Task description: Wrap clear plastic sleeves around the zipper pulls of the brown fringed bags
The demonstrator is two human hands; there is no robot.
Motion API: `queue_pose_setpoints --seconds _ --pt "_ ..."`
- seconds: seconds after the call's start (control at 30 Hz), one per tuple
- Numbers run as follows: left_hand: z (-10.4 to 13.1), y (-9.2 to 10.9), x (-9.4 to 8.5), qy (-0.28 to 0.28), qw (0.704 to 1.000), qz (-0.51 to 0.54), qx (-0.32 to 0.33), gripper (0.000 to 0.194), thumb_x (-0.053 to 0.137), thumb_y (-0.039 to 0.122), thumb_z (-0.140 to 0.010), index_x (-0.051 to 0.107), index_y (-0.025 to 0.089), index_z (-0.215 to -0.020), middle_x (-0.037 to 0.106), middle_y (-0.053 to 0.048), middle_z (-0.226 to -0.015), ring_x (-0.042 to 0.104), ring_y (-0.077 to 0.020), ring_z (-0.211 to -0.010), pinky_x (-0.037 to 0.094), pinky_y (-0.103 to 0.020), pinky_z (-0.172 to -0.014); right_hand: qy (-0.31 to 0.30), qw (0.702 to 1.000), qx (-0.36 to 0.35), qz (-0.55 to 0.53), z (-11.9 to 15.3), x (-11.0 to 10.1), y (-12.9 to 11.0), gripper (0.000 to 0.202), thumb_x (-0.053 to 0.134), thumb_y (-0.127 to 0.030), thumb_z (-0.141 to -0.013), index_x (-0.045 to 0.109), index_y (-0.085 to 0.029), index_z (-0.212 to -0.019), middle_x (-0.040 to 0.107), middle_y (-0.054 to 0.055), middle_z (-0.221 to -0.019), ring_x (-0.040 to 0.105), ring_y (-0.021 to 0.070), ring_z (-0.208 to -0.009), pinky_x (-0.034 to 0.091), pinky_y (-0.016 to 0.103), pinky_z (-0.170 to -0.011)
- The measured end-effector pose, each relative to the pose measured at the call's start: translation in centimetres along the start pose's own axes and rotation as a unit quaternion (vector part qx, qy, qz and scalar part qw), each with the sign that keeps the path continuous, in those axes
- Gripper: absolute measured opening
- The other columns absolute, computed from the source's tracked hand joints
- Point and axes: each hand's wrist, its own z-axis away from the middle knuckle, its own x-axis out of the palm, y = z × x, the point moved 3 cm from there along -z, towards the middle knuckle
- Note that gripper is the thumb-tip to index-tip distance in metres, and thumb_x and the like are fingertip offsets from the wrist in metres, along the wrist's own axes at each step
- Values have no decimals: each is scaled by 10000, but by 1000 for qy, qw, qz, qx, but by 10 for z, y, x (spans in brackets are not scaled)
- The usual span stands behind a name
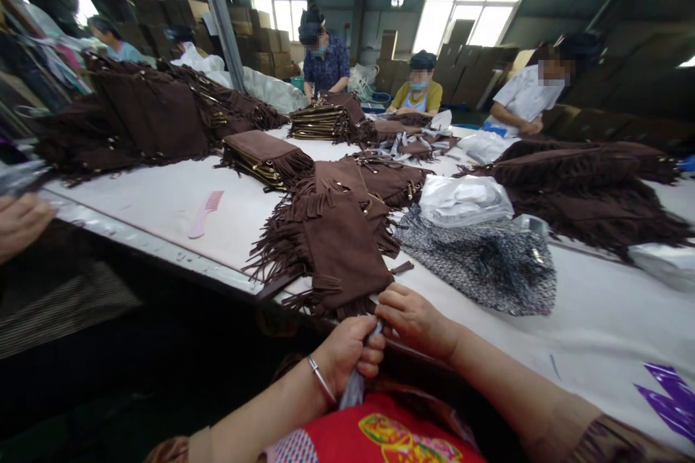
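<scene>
My left hand, with a silver bangle at its wrist, is closed around a thin grey plastic strip at the table's front edge. My right hand pinches close beside it, at the strip's upper end and the lower corner of a brown fringed bag. Exactly what its fingertips grip is hidden. That bag lies flat on top of other brown fringed bags, its fringe spread to the left and over the edge. A short tassel sticks out at its right side.
A pink comb lies on the white table. Stacked brown bags stand behind. To the right are a white plastic bundle, grey knitted fabric and purple film. Co-workers stand across the table; another person's hand is at left.
</scene>
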Motion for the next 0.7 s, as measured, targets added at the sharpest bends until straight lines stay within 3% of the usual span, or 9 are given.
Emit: queue_pose_setpoints --seconds 0.17,0.23,0.3,0.33,0.4,0.47,0.5,0.57,0.7 --pt "-4 -1 4 155 964 -203 80 307 488 499 -793 473 194 -754 306 102 -518 187 -36 -385 119 -160 -371 6 999 -7 39 12 -13 -9 145 504 -256 -918 617 -172 -954 619 66 -851 533 180 -787 458 320 -712" --pt "-7 2 2 166 949 -244 109 368 484 565 -767 486 197 -757 290 109 -498 179 -36 -379 108 -163 -374 56 996 41 49 29 -29 -2 228 498 -191 -905 603 -178 -1106 645 86 -972 566 190 -882 477 337 -782" --pt "-13 5 -3 165 942 -265 123 441 491 640 -724 492 200 -739 256 118 -473 156 -35 -374 90 -165 -374 156 975 143 63 57 -56 19 318 503 -148 -879 589 -189 -1182 644 101 -1060 574 206 -978 478 364 -862" --pt "-16 6 -6 166 939 -273 127 474 497 674 -700 492 201 -728 243 121 -465 147 -35 -371 84 -166 -374 221 949 214 71 76 -74 34 318 515 -155 -867 601 -190 -1172 645 106 -1073 576 213 -1002 476 373 -884" --pt "-24 5 -12 165 934 -287 135 528 507 726 -663 497 200 -715 238 120 -458 143 -34 -370 79 -165 -372 355 846 389 81 123 -112 71 278 552 -244 -844 638 -184 -1102 655 111 -1077 589 232 -1011 476 380 -894" --pt "-30 3 -15 160 932 -292 141 565 511 757 -641 507 197 -714 251 115 -462 146 -33 -372 80 -167 -370 455 663 591 64 175 -144 105 344 529 -329 -829 632 -165 -1113 666 110 -1079 609 224 -965 482 355 -860" --pt "-32 2 -15 157 933 -293 139 578 512 769 -632 510 196 -711 257 112 -463 147 -33 -372 81 -168 -369 461 621 630 60 194 -155 118 382 516 -336 -820 630 -128 -1118 669 133 -1070 609 234 -962 477 365 -855" --pt "-34 0 -14 152 934 -295 133 593 514 784 -620 516 197 -707 276 104 -467 149 -35 -371 89 -175 -365 455 573 681 38 219 -167 138 382 533 -351 -789 661 -90 -1036 697 139 -949 625 238 -887 483 360 -796" --pt "-36 2 -16 159 918 -331 146 608 491 797 -632 540 195 -697 309 83 -479 160 -46 -380 107 -193 -367 418 555 719 -33 228 -153 157 327 609 -402 -755 695 -94 -825 687 89 -681 634 216 -724 467 306 -637"
